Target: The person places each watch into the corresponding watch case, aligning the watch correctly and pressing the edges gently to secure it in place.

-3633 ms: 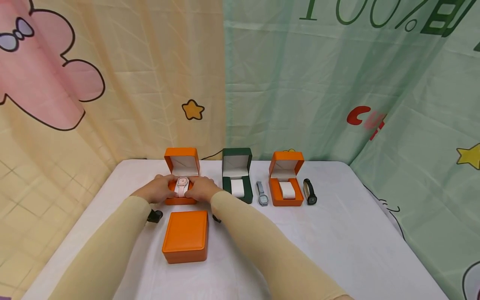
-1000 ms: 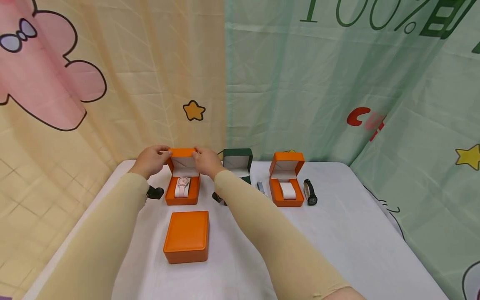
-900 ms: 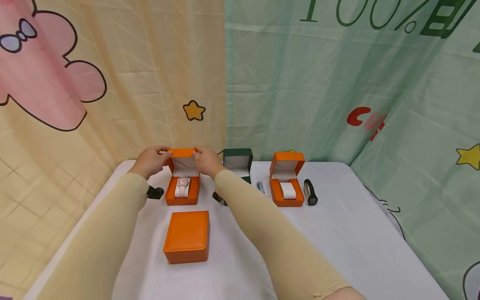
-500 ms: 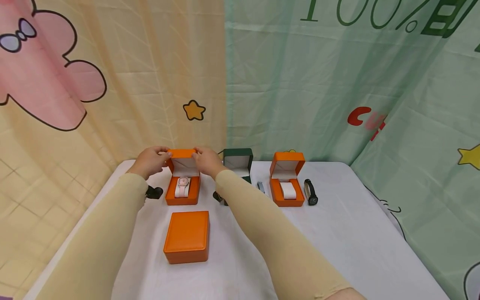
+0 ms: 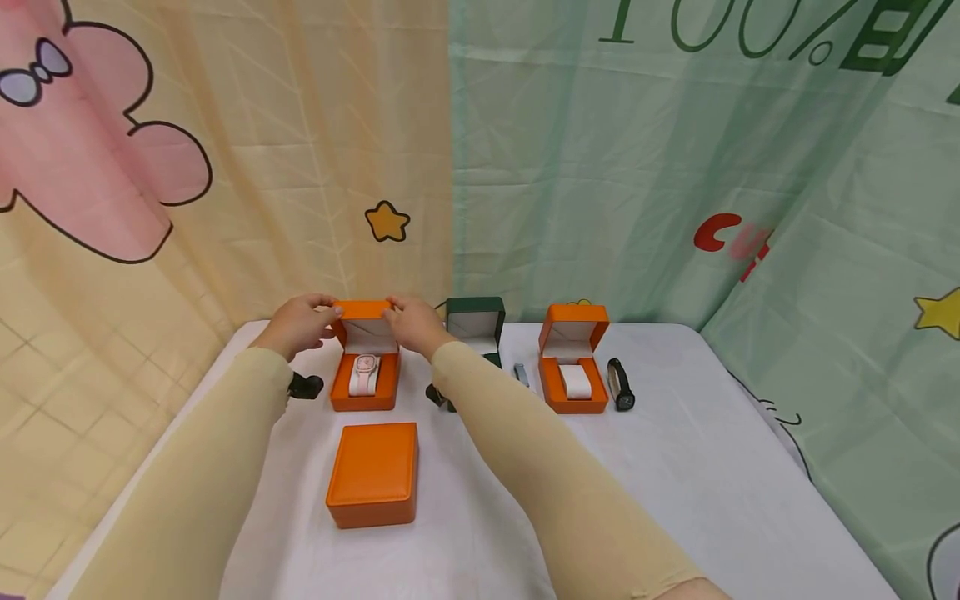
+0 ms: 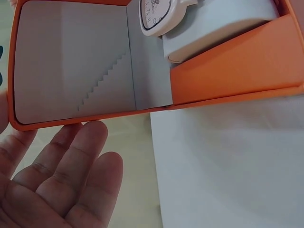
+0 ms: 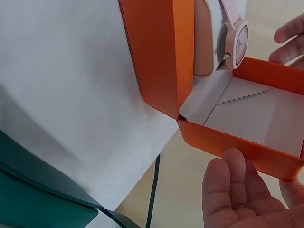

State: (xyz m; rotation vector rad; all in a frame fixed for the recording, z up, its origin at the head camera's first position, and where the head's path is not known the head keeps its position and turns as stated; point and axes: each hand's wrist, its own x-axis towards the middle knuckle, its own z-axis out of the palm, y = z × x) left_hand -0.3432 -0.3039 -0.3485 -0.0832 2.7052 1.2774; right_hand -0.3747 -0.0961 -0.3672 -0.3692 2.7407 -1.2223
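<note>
The left orange watch box (image 5: 364, 403) stands with its lid (image 5: 363, 310) raised and its pale lining showing. Inside, a pale pink watch (image 5: 365, 375) is wrapped round a white cushion (image 6: 213, 38). My left hand (image 5: 298, 325) holds the lid's left corner, its fingers (image 6: 97, 135) along the outer side. At the opposite corner my right hand (image 5: 416, 323) grips the lid too, with fingers (image 7: 237, 175) against the side wall and the thumb at the top edge.
A closed orange box (image 5: 372, 467) lies in front. To the right stand an open green box (image 5: 476, 307), a light-coloured watch (image 5: 521, 373) partly behind my forearm, another open orange box (image 5: 574, 406) with a white cushion, and a black watch (image 5: 622, 387). A curtain (image 5: 570, 183) hangs behind the table.
From beside the pink watch, both hands have gone up and back to the lid's corners. Over the last second the lid has tipped slightly forward. The boxes stay in place.
</note>
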